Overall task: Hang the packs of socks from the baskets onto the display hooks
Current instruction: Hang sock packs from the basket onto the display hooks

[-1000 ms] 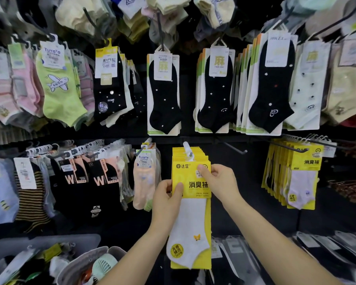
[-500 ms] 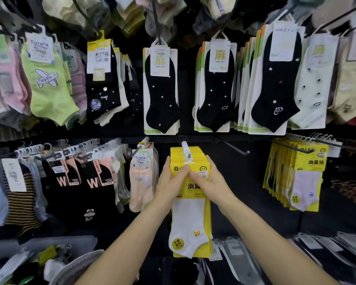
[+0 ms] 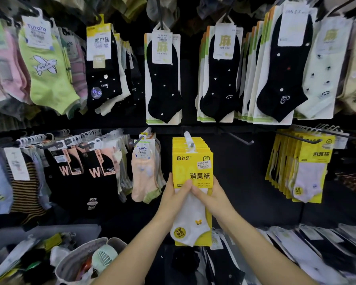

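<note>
A yellow pack of white socks (image 3: pixel 193 167) hangs at the front of a stack of like packs on a display hook (image 3: pixel 188 138) in the middle of the lower row. My left hand (image 3: pixel 174 199) grips the pack's left side just under the yellow header, thumb on the front. My right hand (image 3: pixel 211 197) holds the right side at the same height, its thumb meeting the left one on the white sock. A basket (image 3: pixel 29 258) with loose sock packs sits at the bottom left.
An empty black hook (image 3: pixel 237 137) juts out right of the yellow stack. More yellow packs (image 3: pixel 302 169) hang at the right. Peach socks (image 3: pixel 143 171) hang close on the left. A grey bag (image 3: pixel 84 262) with a small fan stands below.
Both hands have slid down from the pack's yellow header to just below it. The pack now hangs on the hook with its header uncovered. The camera has moved closer.
</note>
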`<state>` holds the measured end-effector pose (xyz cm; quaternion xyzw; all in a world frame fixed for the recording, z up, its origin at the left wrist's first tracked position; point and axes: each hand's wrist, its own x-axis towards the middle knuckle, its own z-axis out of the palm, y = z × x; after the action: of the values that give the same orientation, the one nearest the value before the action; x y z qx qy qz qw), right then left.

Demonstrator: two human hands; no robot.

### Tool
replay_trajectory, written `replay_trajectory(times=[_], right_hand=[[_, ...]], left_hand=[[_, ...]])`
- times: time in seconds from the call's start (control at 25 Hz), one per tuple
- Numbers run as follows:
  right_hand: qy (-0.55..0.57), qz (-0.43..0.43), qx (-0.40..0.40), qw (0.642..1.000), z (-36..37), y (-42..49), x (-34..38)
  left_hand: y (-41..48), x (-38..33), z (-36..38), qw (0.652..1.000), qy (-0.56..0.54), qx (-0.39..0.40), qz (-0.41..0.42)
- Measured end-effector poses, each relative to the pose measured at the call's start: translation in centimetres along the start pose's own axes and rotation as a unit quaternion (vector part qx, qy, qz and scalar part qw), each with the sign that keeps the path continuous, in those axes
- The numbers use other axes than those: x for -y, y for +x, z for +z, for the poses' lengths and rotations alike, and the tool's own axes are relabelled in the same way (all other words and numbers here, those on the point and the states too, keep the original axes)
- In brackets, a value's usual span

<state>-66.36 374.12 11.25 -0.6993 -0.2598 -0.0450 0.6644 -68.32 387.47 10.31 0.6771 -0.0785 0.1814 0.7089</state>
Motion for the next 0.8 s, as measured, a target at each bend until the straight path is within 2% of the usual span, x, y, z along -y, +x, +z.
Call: replay_trajectory(times=[0.32, 0.44, 0.6, 0.72, 0.8], right_hand=[[-0.054, 0.045, 0.017, 0.997, -0.3, -1.5, -1.1], [-0.085, 0.101, 0.023, 0.991, -1.7, -2.7, -1.8], [-0.081, 0.229, 0.032, 0.97, -3.3, -10.4, -7.5], [-0.112, 0.34, 0.082, 0.93, -4.1, -17.7, -12.3], [-0.161, 0.373, 0.117, 0.906, -4.6, -21.5, -14.8]], left_hand=[[-2.2, 1.4, 0.1, 0.999, 0.019, 0.004, -0.033], [-3.7, 1.6, -0.9, 0.998, 0.019, 0.003, -0.068], [-11.6, 7.0, -2.7, 0.975, 0.086, -0.048, -0.198], [-19.0, 12.4, -2.8, 0.941, 0.118, -0.005, -0.316], [-23.3, 15.5, -2.0, 0.925, 0.138, 0.022, -0.352]])
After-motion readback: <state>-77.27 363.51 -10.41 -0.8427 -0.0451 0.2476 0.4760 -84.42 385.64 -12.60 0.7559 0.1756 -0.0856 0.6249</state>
